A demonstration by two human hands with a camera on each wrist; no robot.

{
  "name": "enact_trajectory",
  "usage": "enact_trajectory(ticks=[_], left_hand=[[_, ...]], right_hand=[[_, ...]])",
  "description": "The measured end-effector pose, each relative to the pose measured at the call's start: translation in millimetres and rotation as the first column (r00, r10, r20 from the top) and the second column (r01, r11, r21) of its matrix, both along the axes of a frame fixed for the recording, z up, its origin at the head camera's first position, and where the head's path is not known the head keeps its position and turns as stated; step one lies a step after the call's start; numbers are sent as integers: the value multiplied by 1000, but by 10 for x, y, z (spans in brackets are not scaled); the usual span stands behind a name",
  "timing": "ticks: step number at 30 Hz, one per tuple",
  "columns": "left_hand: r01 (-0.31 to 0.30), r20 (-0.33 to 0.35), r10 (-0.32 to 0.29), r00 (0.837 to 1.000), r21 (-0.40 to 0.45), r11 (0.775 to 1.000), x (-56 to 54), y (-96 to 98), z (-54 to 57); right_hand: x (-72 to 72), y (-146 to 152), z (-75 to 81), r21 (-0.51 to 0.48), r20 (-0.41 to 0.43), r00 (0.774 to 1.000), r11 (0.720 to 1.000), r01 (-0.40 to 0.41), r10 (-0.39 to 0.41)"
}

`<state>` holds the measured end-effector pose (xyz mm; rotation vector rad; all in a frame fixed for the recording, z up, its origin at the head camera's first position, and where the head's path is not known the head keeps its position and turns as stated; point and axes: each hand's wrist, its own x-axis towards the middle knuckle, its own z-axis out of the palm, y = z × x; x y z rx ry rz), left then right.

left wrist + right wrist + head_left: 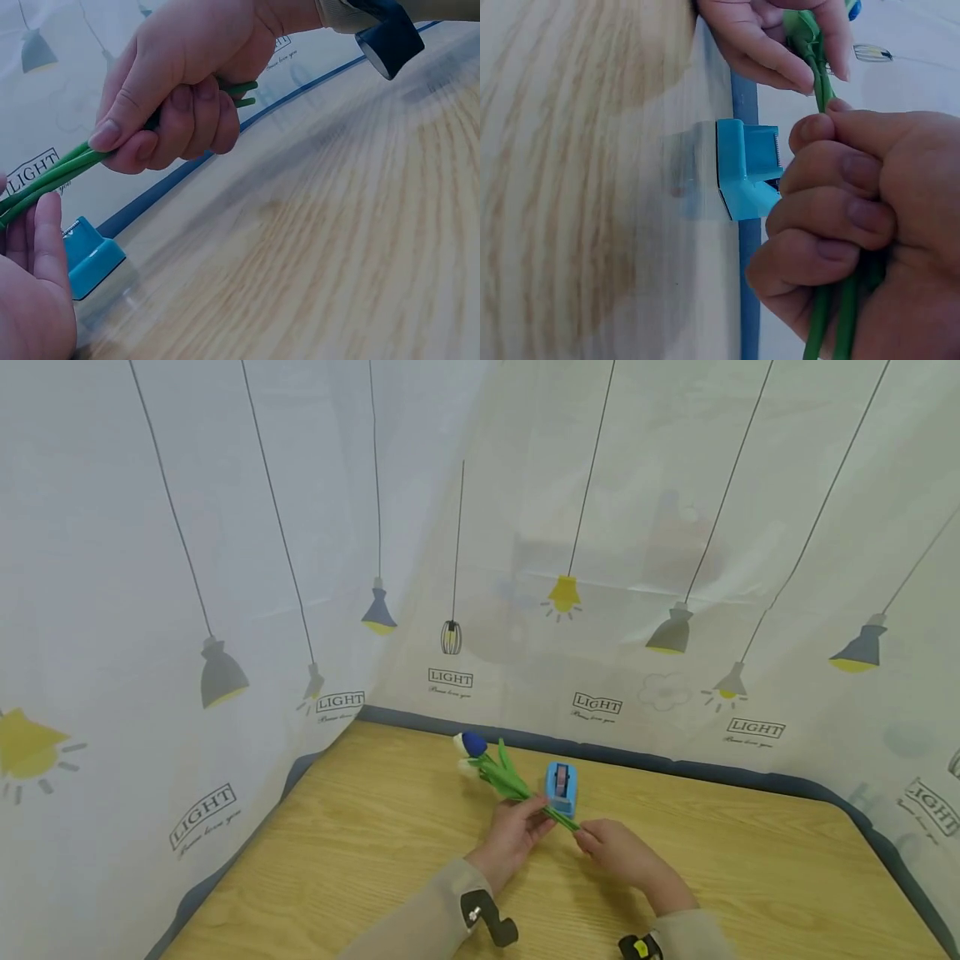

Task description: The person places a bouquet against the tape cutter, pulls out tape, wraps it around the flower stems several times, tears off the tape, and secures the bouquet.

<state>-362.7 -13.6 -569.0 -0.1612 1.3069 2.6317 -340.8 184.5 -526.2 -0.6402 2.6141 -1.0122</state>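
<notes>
A small bunch of tulips [504,777], blue and white heads with green leaves, slants above the table. My left hand [513,837] holds the stems below the leaves, between thumb and fingers. My right hand [618,853] grips the lower stems; in the left wrist view its fingers curl round them and the cut ends [246,94] stick out behind. Just beyond the hands stands a blue tape dispenser [562,787], untouched as far as I can see. In the right wrist view the dispenser [742,169] shows its toothed cutter. The flower heads are mostly out of the wrist views.
The wood-grain table [360,852] spreads around both hands. A dark blue padded edge [637,760] runs along its back and sides. White curtains [510,543] printed with hanging lamps rise behind it. Straps with dark mounts sit on both wrists.
</notes>
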Motion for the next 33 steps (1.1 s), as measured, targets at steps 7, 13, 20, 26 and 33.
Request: enact_trajectory(ticks=[7,13,20,26,33], left_hand=[[-19,-10,19,1000,-1,1000,-24,-9,34],[-33,-11,33,999,20,999,-26,-2,14],[-36,-3,36,999,11,999,-20,0,-27],[-24,-23,24,999,-14,1000,-5,-2,-26],[-13,-32,12,999,-30,999,-24,5,-42]], right_hand=[[46,-92,49,172,-265,963,981,85,-37],[61,-111,80,222,-324,946,971,92,-16],[97,-81,98,176,-234,972,982,63,-20],[59,-33,49,-51,26,996,995,86,-85],[-2,107,4,-211,320,947,972,103,-31]])
